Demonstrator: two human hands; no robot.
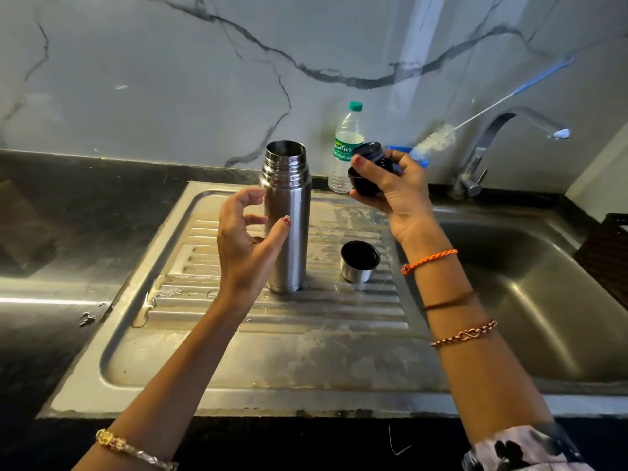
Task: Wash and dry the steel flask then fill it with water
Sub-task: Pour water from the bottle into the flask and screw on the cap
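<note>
So far, only the opening-up looks done. The steel flask (288,219) stands upright and uncapped on the ribbed draining board (238,351) to the left of the sink basin (530,300), and its steel cup lid (359,262) sits mouth-up just beside it. The right hand (390,188) holds the black inner stopper (370,164), fingers and thumb curled round it, lifted clear of the flask's mouth. The left hand (248,236) hovers at the flask's side with fingers loosely curved, thumb tip at or very near the steel wall (whether it actually touches I cannot tell), gripping nothing.

Washing seems not yet begun: the tap (509,130) shows no running water, and the bottle brush (438,139) leans unused against the wall behind. Drying and filling are still to come; a plastic water bottle (345,147) waits behind the flask.
</note>
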